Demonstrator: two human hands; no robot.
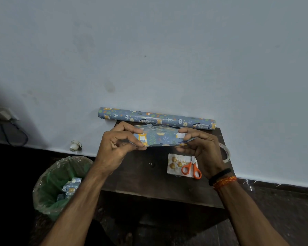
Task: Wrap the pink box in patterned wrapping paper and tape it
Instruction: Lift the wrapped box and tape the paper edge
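A box covered in blue animal-patterned wrapping paper is held up above a small dark table. No pink of the box shows. My left hand pinches the paper at the box's left end. My right hand grips the right end, thumb on the front face. A roll of the same patterned paper lies at the back of the table against the wall. A clear tape roll sits at the table's right edge, partly hidden behind my right hand.
Orange-handled scissors lie on a white card with gold balls on the table's right side. A bin with a green liner holding paper scraps stands on the floor to the left. A pale wall rises just behind the table.
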